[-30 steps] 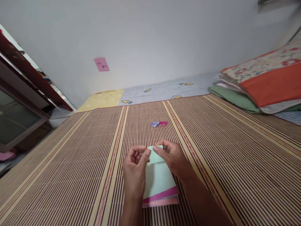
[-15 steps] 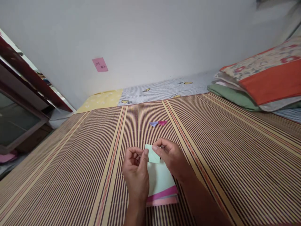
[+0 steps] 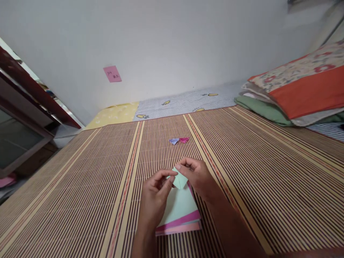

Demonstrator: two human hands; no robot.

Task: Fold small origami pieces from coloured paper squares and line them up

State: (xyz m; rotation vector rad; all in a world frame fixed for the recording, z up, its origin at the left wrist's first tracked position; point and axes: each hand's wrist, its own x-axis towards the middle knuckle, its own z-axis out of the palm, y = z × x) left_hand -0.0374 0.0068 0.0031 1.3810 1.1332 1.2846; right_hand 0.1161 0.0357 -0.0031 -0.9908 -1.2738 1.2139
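Note:
A small folded piece of pale green paper (image 3: 180,181) is held up between my two hands, one corner pointing down. My left hand (image 3: 156,193) pinches its left corner between thumb and forefinger. At the upper edge, the thumb and fingers of my right hand (image 3: 195,175) grip the same piece. Right below lies a stack of coloured paper sheets (image 3: 180,208), pale green on top with magenta and pink edges showing. Farther off on the mat sit two small folded paper pieces, a lavender one (image 3: 174,141) and a magenta one (image 3: 184,140).
A striped bamboo mat (image 3: 88,186) covers the bed. Folded bedding (image 3: 303,96) is piled at the right back. Along the wall run a checked cloth (image 3: 180,104) and a yellow cloth (image 3: 115,113). A pink note (image 3: 112,73) is stuck on the wall.
The green paper has been turned so a corner points down. My left hand has shifted its grip, forefinger now stretched over the left corner.

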